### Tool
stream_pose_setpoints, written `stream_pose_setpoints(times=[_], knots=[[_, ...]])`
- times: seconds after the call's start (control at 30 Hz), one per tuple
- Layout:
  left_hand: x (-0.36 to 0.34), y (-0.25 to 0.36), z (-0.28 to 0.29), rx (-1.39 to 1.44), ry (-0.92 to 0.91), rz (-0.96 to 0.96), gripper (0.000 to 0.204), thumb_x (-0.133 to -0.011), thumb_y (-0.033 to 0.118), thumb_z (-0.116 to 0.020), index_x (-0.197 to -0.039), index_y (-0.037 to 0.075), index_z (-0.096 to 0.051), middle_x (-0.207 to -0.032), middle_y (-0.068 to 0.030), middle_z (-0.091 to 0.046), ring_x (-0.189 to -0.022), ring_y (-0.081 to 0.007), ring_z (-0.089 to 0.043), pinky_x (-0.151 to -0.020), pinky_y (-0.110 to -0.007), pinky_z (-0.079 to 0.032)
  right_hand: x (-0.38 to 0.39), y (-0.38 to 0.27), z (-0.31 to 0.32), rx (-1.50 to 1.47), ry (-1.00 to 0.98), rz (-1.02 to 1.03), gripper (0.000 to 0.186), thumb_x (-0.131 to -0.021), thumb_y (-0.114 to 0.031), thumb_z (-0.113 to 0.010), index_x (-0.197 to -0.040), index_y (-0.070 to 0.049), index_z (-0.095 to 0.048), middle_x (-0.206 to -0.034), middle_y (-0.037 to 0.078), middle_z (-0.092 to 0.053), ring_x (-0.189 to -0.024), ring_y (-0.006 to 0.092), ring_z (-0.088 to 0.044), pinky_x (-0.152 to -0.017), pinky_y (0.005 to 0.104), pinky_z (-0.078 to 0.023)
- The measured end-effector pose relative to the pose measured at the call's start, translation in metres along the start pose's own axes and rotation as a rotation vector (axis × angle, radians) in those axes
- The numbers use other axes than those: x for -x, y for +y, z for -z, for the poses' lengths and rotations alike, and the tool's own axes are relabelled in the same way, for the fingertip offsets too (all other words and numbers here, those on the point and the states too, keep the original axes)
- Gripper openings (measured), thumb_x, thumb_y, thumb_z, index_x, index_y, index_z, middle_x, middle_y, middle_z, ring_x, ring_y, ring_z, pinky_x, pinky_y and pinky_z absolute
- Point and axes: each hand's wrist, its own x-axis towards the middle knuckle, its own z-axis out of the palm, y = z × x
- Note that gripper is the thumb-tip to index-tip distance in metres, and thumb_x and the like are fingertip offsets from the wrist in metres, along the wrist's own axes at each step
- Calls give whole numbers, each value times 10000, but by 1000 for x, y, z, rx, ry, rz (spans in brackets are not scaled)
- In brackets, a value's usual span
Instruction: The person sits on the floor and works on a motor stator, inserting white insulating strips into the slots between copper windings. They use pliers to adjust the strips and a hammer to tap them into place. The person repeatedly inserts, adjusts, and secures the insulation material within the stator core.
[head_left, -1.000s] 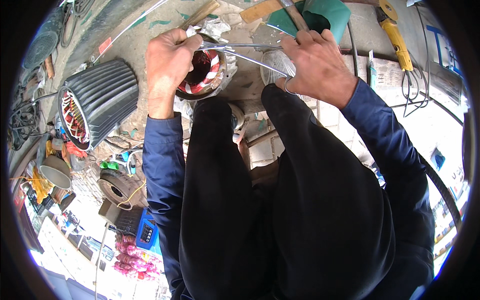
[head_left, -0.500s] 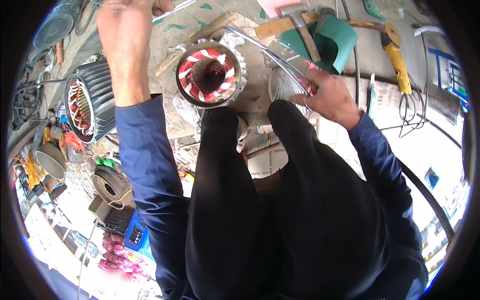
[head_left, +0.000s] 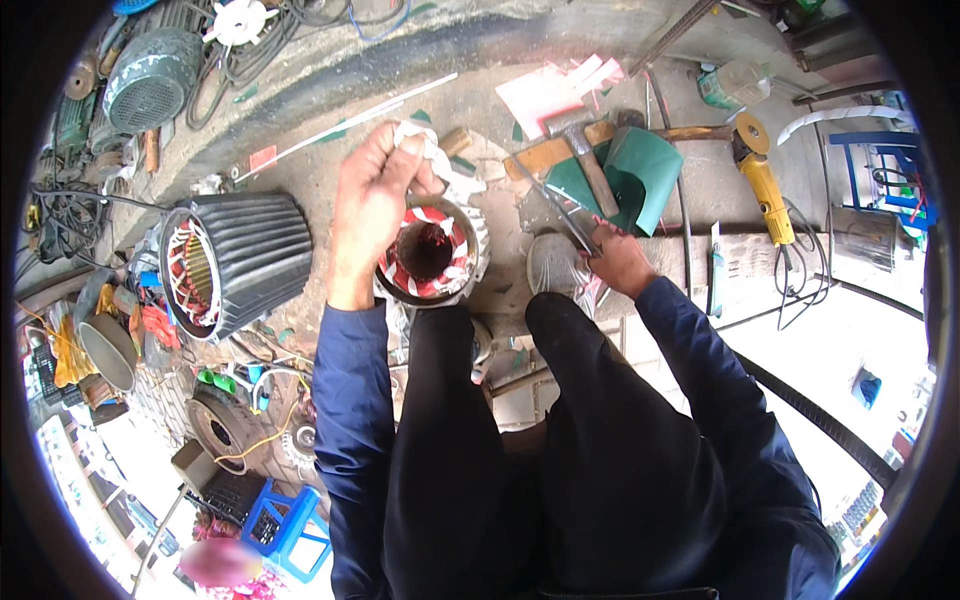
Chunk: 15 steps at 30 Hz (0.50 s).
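Note:
My left hand (head_left: 375,205) is raised over the upper left side of a motor stator (head_left: 480,255), partly covering it. Its fingers are pinched around a crumpled white strip (head_left: 430,145), perhaps cloth or tape. The stator stands upright near my left knee, and red windings bound with white ring its dark bore. My right hand (head_left: 622,262), beyond my right knee, is closed on long metal scissors (head_left: 568,215) whose blades point away to the upper left. A grey shoe (head_left: 553,265) shows beside that hand.
A finned motor housing (head_left: 265,255) lies at left. To the right are a hammer (head_left: 590,165), a curled green sheet (head_left: 650,185) and a yellow angle grinder (head_left: 768,200). Thin white rods (head_left: 345,122) and pink sheets (head_left: 545,100) lie farther off.
My left hand has come down and right from the top edge to the stator, now with the white strip. My right hand has drawn slightly left, keeping the scissors. The view has tilted up.

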Motion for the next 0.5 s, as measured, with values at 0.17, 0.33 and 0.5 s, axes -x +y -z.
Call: stream_pose_setpoints(times=[0.17,0.33,0.5], knots=[[10,-1,-3,298,-143,45,218,-1111,189,-539,-1012,24,-641,-801,-32,-649,-781,-140,-650,-772,-278,-512,5,4,18,35,-305,83,254,-808,-180,-786,-973,-12,-690,-946,257,-726,-952,461,-716,-874,541,-565],[16,0,-11,579,-244,26,211,-1095,193,-543,-1030,13,-631,-815,-79,-635,-800,-218,-664,-786,-335,-520,1,-8,23,178,-415,-75,217,-856,-210,-713,-997,-46,-714,-956,233,-747,-972,451,-734,-869,544,-581],[23,0,-19,647,-236,80,253,-1091,219,-524,-971,3,-581,-802,-92,-558,-782,-247,-605,-767,-372,-503,2,20,19,-262,-295,167,292,-875,-220,-672,-1128,-82,-721,-969,164,-731,-834,342,-707,-729,500,-565]])
